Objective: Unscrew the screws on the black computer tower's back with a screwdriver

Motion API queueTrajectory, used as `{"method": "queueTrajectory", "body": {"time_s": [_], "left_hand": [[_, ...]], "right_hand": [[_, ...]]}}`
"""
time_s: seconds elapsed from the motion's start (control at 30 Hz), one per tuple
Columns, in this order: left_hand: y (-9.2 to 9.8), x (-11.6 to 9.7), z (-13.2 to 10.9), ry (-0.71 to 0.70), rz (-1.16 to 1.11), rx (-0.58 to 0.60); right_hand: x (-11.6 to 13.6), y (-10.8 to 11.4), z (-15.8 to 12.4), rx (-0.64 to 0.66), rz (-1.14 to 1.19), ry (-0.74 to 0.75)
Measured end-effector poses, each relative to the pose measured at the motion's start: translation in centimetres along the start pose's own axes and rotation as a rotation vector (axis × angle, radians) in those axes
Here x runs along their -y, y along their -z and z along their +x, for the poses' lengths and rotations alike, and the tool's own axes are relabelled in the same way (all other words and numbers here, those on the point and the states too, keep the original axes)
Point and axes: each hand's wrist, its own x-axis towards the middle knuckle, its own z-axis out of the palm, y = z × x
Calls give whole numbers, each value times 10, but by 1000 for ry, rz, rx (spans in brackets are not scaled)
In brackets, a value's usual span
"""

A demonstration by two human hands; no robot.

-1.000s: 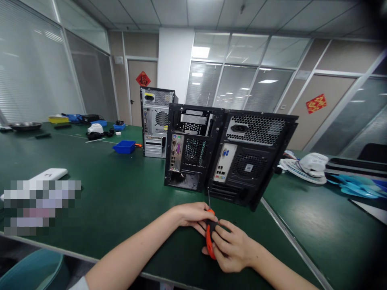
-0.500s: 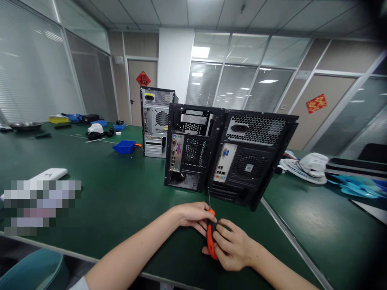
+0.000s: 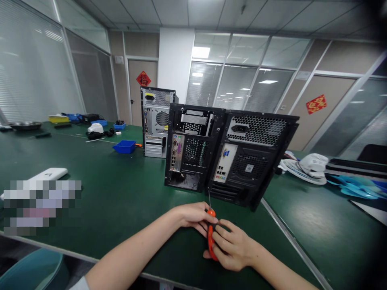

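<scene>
A screwdriver (image 3: 211, 213) with an orange and black handle and a thin metal shaft is between my hands, its shaft pointing away from me. My left hand (image 3: 195, 214) pinches the front of the handle around the orange collar. Around the rear of the handle, the fingers of my right hand (image 3: 232, 246) are closed. The shaft's end is close to the lower left corner of a black computer case (image 3: 254, 189), leaning with its back panel towards me; whether it touches, I cannot tell. A second computer case (image 3: 189, 181) stands right beside it on the left.
Behind them stands a third computer case (image 3: 155, 131). A blue parts bin (image 3: 125, 147) lies to its left on the green table (image 3: 121, 189). White fan parts (image 3: 314, 164) and blue fan blades (image 3: 356, 186) lie at right. A teal bin (image 3: 36, 268) is below the table edge.
</scene>
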Motion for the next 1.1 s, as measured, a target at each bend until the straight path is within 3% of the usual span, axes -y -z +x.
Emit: {"method": "queueTrajectory", "body": {"time_s": [1.1], "left_hand": [[-3, -6, -6, -39, 121, -1]], "right_hand": [[-2, 3, 2, 20, 100, 102]]}}
